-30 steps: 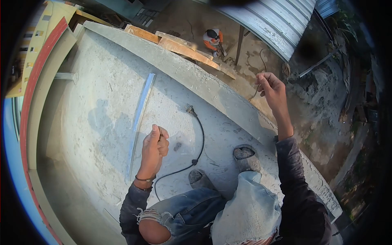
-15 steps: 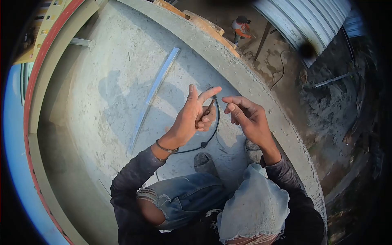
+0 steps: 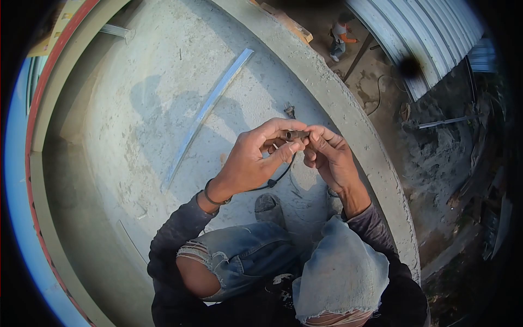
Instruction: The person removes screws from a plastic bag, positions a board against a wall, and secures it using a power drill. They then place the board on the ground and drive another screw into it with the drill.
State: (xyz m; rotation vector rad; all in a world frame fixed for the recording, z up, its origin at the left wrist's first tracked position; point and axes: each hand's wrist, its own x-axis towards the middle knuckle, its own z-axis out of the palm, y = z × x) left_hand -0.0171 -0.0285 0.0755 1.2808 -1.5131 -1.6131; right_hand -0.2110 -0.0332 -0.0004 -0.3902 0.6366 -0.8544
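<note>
A small dark cylindrical metal piece [image 3: 296, 134], with what looks like a hollow end, is held up between my two hands. My left hand [image 3: 260, 155] pinches it between thumb and fingers from the left. At its right end, the fingertips of my right hand [image 3: 331, 155] are closed on it. Its exact kind is too small to make out. Just beyond my hands, a power plug [image 3: 290, 110] lies on the concrete floor. Its black cable [image 3: 283, 173] passes below my hands and is partly hidden by them.
A long metal strip [image 3: 210, 106] lies on the concrete floor [image 3: 136, 158]. A curved concrete wall [image 3: 376, 174] runs along my right, with a red-edged rim [image 3: 34, 125] on the left. Below, outside the wall, are another person [image 3: 339, 38] and corrugated metal sheets [image 3: 419, 38].
My hands have come together. My right hand now grips the dark piece, which was in my left hand alone. The person below has changed posture, and the view has shifted slightly.
</note>
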